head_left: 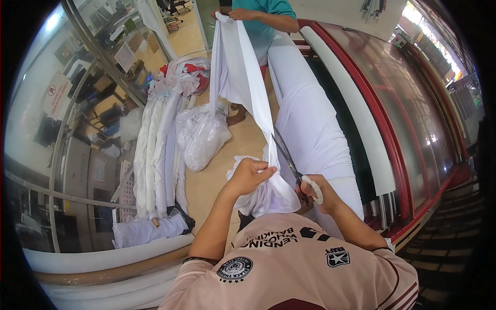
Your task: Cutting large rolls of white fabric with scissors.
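A long strip of white fabric (247, 77) stretches from a co-worker's hands at the far side toward me. My left hand (250, 177) pinches its near part, and more cloth hangs bunched below. In my right hand (316, 194) is a pair of dark scissors (287, 156) with a pale wrapped handle. Its blades point away from me and lie against the fabric's right edge. Whether the blades are closed on the cloth is hard to make out. The co-worker's hand (241, 14) grips the far end of the strip.
A large white fabric bundle (315, 124) lies along the right, beside a red-framed machine (372, 98). White rolls (157, 150) and a clear plastic bag (202, 135) stand on the left. More rolls (103, 258) lie at lower left, near a glass partition (67, 139).
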### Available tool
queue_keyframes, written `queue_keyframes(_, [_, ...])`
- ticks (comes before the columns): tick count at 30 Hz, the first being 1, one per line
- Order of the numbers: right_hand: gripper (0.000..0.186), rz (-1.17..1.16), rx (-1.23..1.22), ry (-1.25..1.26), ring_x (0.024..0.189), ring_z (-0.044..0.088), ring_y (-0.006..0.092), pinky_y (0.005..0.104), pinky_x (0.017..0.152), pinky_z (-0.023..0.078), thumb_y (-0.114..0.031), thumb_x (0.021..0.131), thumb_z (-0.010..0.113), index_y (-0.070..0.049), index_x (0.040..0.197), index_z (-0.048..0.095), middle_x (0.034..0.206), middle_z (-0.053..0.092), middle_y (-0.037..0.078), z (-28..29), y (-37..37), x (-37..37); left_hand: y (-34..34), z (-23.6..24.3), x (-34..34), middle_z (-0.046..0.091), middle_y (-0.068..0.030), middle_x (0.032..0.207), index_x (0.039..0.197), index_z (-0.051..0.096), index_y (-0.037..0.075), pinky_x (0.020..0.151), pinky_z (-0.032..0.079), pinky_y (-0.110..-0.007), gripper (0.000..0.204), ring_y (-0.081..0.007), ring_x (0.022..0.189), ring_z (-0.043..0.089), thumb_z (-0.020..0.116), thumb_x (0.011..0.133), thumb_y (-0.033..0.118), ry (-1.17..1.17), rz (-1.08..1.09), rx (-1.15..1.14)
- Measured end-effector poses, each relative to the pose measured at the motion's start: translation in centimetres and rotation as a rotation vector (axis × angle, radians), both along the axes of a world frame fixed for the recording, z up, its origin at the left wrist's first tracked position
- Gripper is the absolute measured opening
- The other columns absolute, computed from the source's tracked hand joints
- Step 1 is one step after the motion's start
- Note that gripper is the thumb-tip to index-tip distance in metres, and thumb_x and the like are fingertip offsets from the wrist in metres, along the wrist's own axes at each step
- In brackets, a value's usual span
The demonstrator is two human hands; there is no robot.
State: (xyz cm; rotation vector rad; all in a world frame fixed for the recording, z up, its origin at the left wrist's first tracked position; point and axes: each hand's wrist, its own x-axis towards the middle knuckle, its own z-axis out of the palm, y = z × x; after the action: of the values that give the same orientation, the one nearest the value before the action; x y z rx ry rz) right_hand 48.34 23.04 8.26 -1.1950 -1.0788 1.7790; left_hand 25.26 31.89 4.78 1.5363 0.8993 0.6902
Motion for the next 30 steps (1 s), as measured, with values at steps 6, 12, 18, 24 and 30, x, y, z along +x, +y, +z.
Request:
queue_keyframes(6, [0.056,-0.005,-0.185,0.127,0.064,0.06,0.0177,0.031,0.057,0.054,-0.059,0.085,0.059,-0.002,0.082,0.059,0.072,0.059,0.007,0.8,-1.3,1.8,-0.6,-1.4,-1.0,0.057,0.0007,0.062,0.086,0.069,-0.005,0.053,0.039,-0.026,0.021,-0.0047,0.06,0.045,0.065,0.089,0.016,0.081,0.076,0.069])
queue_keyframes(12, [0.068,0.075,-0.365,0.341,0.066,0.058,0.0195,0.0364,0.061,0.054,-0.071,0.083,0.05,-0.003,0.086,0.059,0.074,0.058,0.008,-1.3,-0.8,0.6,-0.6,-2.5,-1.2,0.059,0.002,0.062,0.089,0.069,-0.006,0.052,0.04,-0.025,0.021,-0.004,0.059,0.045,0.064,0.089,0.014,0.17,0.086,0.129])
queue_keyframes(18, [0.067,0.075,-0.319,0.356,0.065,0.058,0.0179,0.0341,0.06,0.053,-0.07,0.085,0.046,-0.004,0.087,0.058,0.072,0.057,0.006,-1.5,-0.6,-0.4,-2.1,-2.5,-0.9,0.053,-0.0018,0.055,0.084,0.067,-0.007,0.05,0.038,-0.028,0.025,-0.0056,0.056,0.042,0.064,0.09,0.017,0.217,0.039,0.145])
queue_keyframes(24, [0.057,0.04,-0.28,0.255,0.061,0.057,0.0173,0.034,0.057,0.052,-0.062,0.088,0.053,-0.005,0.085,0.058,0.071,0.057,0.006,-1.1,-2.1,-0.6,-3.1,-2.8,-1.2,0.052,-0.0024,0.055,0.084,0.067,-0.006,0.048,0.037,-0.029,0.026,-0.0062,0.054,0.04,0.064,0.09,0.019,0.236,0.08,0.094])
queue_keyframes(30, [0.057,0.004,-0.159,0.084,0.051,0.055,0.0146,0.0298,0.046,0.049,-0.062,0.086,0.055,-0.005,0.08,0.057,0.065,0.056,0.005,-0.6,1.6,-2.0,-4.3,-3.9,-0.4,0.041,-0.0091,0.049,0.076,0.064,-0.005,0.046,0.033,-0.033,0.028,-0.0099,0.05,0.033,0.063,0.09,0.02,0.242,0.075,0.161])
